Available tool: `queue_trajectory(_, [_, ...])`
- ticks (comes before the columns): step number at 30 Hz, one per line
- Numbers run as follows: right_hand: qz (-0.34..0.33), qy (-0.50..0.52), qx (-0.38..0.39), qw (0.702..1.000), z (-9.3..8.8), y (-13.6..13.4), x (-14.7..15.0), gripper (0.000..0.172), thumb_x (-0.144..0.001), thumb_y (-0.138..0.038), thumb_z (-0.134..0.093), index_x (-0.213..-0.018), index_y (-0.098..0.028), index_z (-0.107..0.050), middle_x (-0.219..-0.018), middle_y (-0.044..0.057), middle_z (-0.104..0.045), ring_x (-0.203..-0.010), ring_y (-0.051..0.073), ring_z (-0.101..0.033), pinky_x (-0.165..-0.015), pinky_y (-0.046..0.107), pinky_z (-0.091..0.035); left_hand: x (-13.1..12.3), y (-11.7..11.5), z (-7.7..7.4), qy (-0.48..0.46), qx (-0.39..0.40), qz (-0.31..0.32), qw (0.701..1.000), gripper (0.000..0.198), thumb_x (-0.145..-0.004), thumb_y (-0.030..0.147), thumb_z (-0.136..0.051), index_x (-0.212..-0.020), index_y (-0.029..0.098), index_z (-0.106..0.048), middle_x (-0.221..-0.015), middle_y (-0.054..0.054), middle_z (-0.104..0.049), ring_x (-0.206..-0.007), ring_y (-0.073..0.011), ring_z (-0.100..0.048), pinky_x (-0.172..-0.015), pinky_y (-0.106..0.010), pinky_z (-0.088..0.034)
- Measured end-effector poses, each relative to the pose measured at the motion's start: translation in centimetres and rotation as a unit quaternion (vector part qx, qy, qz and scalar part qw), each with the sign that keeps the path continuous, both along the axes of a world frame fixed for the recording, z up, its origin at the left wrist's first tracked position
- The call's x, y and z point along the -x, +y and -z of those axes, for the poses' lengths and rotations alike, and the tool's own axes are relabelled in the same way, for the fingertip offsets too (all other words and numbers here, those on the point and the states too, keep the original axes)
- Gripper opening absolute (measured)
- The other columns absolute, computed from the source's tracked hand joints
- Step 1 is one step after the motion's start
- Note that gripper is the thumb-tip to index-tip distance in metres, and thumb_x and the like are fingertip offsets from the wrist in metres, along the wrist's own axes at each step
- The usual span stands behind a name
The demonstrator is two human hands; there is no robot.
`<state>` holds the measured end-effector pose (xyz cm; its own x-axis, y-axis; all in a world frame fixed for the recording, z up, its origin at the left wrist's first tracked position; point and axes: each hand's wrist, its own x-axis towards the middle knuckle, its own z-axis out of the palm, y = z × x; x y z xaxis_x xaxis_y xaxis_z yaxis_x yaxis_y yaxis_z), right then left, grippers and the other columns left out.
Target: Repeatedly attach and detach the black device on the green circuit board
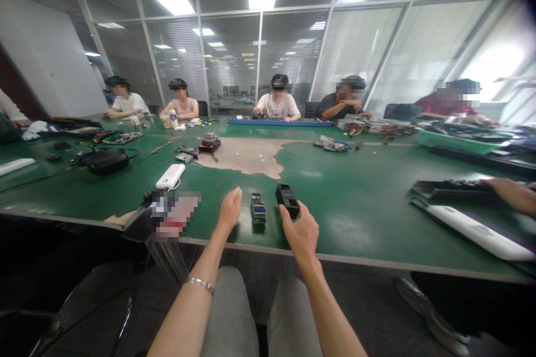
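Observation:
On the green table, a small circuit board module [258,209] with a blue part lies between my hands. My left hand [230,207] rests on its side to the left of the module, fingers together and pointing forward, not touching it; whether anything is inside is hidden. A black rectangular housing [287,198] with openings in its top is to the module's right. My right hand [300,228] has its thumb and fingers around the near end of the housing.
A white power bank [170,177] and a blurred packet [178,216] are on the left. Farther off are a black pouch [109,160], a red-black device [209,144] and grey parts [332,144]. At right, a person's hand [513,194] is near a long white object [481,230]. Several people sit opposite.

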<state>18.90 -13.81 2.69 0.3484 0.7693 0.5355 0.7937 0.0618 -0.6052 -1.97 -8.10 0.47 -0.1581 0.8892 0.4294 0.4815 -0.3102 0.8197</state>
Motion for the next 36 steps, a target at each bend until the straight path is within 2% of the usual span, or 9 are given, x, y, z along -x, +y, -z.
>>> queue_trajectory(6, [0.009,-0.008,0.035,0.999,1.8,0.0,-1.1,0.053,-0.084,-0.057,-0.046,-0.117,-0.018,-0.057,-0.097,0.011,-0.067,-0.089,0.024,-0.059,-0.077,0.032,-0.040,0.0,0.0,0.0,-0.005,0.007,0.005,1.000,0.048,-0.094,0.043,-0.033,-0.121,0.014,-0.060,-0.128,-0.011,-0.059,-0.121,-0.0197,-0.054,-0.108,-0.036,-0.037])
queue_trajectory(11, [0.003,-0.028,0.035,0.999,2.3,-0.1,-1.0,0.053,-0.086,-0.057,-0.044,-0.119,-0.016,-0.055,-0.098,0.011,-0.066,-0.089,0.025,-0.058,-0.078,0.032,-0.039,0.1,0.3,0.3,0.001,0.014,0.005,1.000,0.044,-0.092,0.028,-0.032,-0.122,0.012,-0.060,-0.129,-0.010,-0.059,-0.120,-0.0181,-0.054,-0.108,-0.035,-0.037])
queue_trajectory(15, [0.001,-0.048,0.039,0.998,2.3,-0.2,-1.0,0.053,-0.087,-0.057,-0.042,-0.119,-0.016,-0.055,-0.096,0.011,-0.065,-0.091,0.025,-0.058,-0.078,0.033,-0.038,0.3,0.2,0.1,0.038,0.000,0.003,0.999,0.042,-0.086,0.019,-0.033,-0.108,0.015,-0.069,-0.125,-0.008,-0.062,-0.122,-0.0171,-0.052,-0.111,-0.034,-0.035])
queue_trajectory(18, [0.000,-0.067,0.048,0.997,2.3,-0.3,-0.9,0.050,-0.087,-0.055,-0.043,-0.118,-0.018,-0.055,-0.096,0.010,-0.065,-0.091,0.026,-0.057,-0.079,0.033,-0.037,0.3,-0.1,-0.2,0.052,-0.006,0.004,0.999,0.041,-0.086,0.020,-0.033,-0.095,0.019,-0.073,-0.122,-0.005,-0.064,-0.120,-0.0167,-0.054,-0.109,-0.033,-0.036])
queue_trajectory(20, [0.002,-0.079,0.055,0.995,2.2,-0.3,-0.8,0.049,-0.086,-0.054,-0.046,-0.117,-0.018,-0.055,-0.096,0.010,-0.065,-0.093,0.026,-0.057,-0.079,0.034,-0.037,0.3,-0.1,-0.3,0.048,-0.011,0.003,0.999,0.042,-0.087,0.021,-0.032,-0.094,0.020,-0.073,-0.121,-0.004,-0.064,-0.120,-0.0161,-0.054,-0.109,-0.032,-0.036])
queue_trajectory(26, [-0.002,-0.094,0.065,0.993,2.2,-0.3,-0.5,0.048,-0.085,-0.052,-0.047,-0.114,-0.015,-0.056,-0.099,0.012,-0.065,-0.098,0.027,-0.055,-0.082,0.034,-0.036,0.2,0.3,0.1,0.004,-0.007,-0.037,0.999,0.043,-0.090,0.024,-0.031,-0.111,0.011,-0.065,-0.122,-0.011,-0.063,-0.118,-0.0174,-0.055,-0.108,-0.033,-0.038])
queue_trajectory(28, [0.001,-0.097,0.065,0.993,2.3,-0.3,-0.5,0.054,-0.084,-0.053,-0.047,-0.118,-0.013,-0.054,-0.104,0.014,-0.064,-0.102,0.028,-0.055,-0.084,0.035,-0.036,0.2,0.3,0.3,-0.004,-0.006,-0.037,0.999,0.043,-0.092,0.028,-0.031,-0.113,0.011,-0.064,-0.123,-0.011,-0.062,-0.119,-0.0181,-0.054,-0.108,-0.034,-0.038])
queue_trajectory(32, [0.023,-0.095,0.057,0.994,2.4,-0.4,-0.3,0.073,-0.083,-0.057,-0.048,-0.134,-0.006,-0.039,-0.120,0.020,-0.058,-0.110,0.030,-0.052,-0.088,0.037,-0.036,0.3,0.1,0.2,-0.001,-0.009,-0.030,1.000,0.044,-0.094,0.038,-0.031,-0.112,0.014,-0.065,-0.124,-0.011,-0.062,-0.121,-0.0192,-0.053,-0.109,-0.036,-0.037])
queue_trajectory(36, [0.021,-0.091,0.055,0.994,2.5,-0.5,-0.3,0.073,-0.083,-0.058,-0.046,-0.135,-0.007,-0.038,-0.123,0.020,-0.056,-0.112,0.030,-0.051,-0.089,0.037,-0.036,0.3,0.0,0.1,0.003,-0.010,-0.029,1.000,0.045,-0.094,0.042,-0.033,-0.112,0.015,-0.064,-0.124,-0.011,-0.062,-0.121,-0.0194,-0.053,-0.109,-0.036,-0.037])
